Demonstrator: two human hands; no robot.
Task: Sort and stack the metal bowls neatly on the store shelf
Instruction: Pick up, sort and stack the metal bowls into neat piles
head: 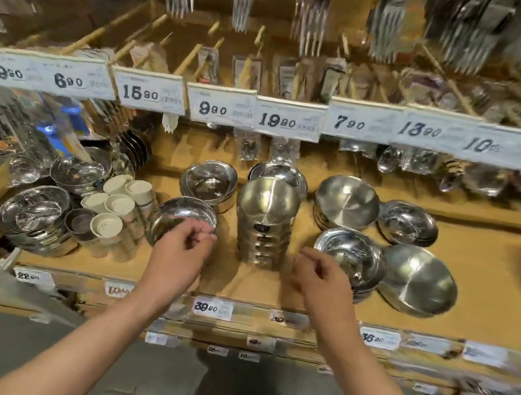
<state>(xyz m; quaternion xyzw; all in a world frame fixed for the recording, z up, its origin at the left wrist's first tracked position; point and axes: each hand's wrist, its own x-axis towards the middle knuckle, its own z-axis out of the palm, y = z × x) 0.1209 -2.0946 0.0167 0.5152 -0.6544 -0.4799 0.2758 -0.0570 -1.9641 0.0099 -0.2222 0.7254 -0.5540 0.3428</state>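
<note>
Several stacks of metal bowls stand on the wooden shelf [270,293]. In the middle rises a tall stack of upside-down brushed bowls [265,219]. Left of it sits a shiny bowl stack [179,214], and my left hand [182,249] hovers at its near rim with fingers loosely curled, gripping nothing that I can see. My right hand [321,281] hangs loosely curled and empty between the tall stack and a shiny bowl stack [349,258]. A matte bowl [418,281] lies at the right. Further back are a shiny stack [209,183], a matte stack [347,200] and a small shiny stack [407,223].
White-lidded shakers [115,203] and more shiny bowls [33,213] crowd the shelf's left end. Price tags [152,94] line the rail above, with packaged spoons hanging below it and forks above. Bare shelf lies at the far right. Below my arms is a tiled floor.
</note>
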